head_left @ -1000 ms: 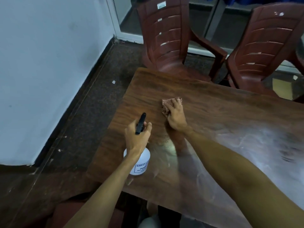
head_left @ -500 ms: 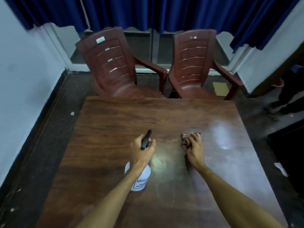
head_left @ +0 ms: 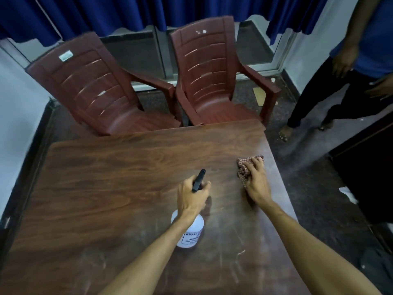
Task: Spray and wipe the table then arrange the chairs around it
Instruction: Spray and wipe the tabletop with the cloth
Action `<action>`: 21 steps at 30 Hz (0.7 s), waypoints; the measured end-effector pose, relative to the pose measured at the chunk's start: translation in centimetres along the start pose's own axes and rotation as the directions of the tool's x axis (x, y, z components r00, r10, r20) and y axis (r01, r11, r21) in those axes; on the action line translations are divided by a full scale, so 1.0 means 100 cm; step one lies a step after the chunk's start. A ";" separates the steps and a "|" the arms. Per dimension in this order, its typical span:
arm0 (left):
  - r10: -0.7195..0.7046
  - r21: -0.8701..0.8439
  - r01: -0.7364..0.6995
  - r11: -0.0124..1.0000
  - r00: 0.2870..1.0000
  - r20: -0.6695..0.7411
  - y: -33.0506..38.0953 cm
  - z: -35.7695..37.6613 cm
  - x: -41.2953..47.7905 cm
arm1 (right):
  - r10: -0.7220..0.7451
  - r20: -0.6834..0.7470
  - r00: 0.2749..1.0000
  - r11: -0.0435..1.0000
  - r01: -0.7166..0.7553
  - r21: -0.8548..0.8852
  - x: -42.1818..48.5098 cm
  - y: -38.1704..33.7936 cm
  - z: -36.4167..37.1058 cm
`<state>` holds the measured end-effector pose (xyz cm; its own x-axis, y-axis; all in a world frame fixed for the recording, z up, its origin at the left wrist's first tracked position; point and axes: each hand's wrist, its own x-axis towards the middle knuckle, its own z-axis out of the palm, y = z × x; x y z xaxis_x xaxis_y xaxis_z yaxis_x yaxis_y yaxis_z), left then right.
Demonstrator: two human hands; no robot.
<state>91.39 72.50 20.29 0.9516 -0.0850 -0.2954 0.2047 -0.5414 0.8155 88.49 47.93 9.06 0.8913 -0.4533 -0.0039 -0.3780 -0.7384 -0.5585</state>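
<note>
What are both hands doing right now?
Left hand: grips the white plastic spray bottle.
Right hand: holds the crumpled checked brown cloth against the brown wooden table.

2 chairs (head_left: pixel 95 88) (head_left: pixel 208 71), 1 tbl (head_left: pixel 117 188), btl (head_left: pixel 190 233), cloth (head_left: pixel 243 169)

Our brown wood-grain table (head_left: pixel 106 188) shows pale smears. Our left hand (head_left: pixel 191 199) grips the upright white bottle (head_left: pixel 190 233); our right hand (head_left: pixel 255 184) holds the crumpled checked cloth (head_left: pixel 243 169) near the right edge. The maroon left chair (head_left: pixel 89 86) and right chair (head_left: pixel 208 67) stand beyond.
</note>
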 end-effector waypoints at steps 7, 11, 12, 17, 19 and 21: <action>-0.042 -0.062 0.037 0.997 0.996 -0.077 0.031 0.007 0.012 | -0.036 -0.016 0.999 0.998 0.037 0.046 0.037 -0.003 -0.003; -0.025 -0.048 0.018 0.999 0.988 -0.155 0.026 -0.002 0.027 | -0.004 -0.039 0.999 0.997 0.008 0.083 0.063 -0.026 0.006; -0.034 -0.046 0.026 0.999 0.986 -0.164 0.025 -0.004 0.031 | -0.053 -0.016 0.998 0.995 0.054 0.080 0.065 -0.038 0.012; -0.040 -0.061 0.027 0.998 0.976 -0.214 0.017 -0.017 0.053 | -0.345 0.101 0.933 0.938 0.344 0.026 0.108 -0.073 0.043; -0.039 -0.070 0.023 0.997 0.971 -0.237 0.014 -0.024 0.062 | -0.160 0.065 0.985 0.987 0.158 0.033 0.135 -0.093 0.053; -0.054 -0.084 0.033 0.996 0.961 -0.270 0.013 -0.033 0.069 | -0.229 0.083 0.970 0.973 0.228 0.013 0.130 -0.128 0.073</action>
<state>98.95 73.99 20.99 0.9656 0.1735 -0.1939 0.2543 -0.4715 0.8444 106.70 55.15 10.12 0.9718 -0.2294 0.0551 -0.1612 -0.8160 -0.5551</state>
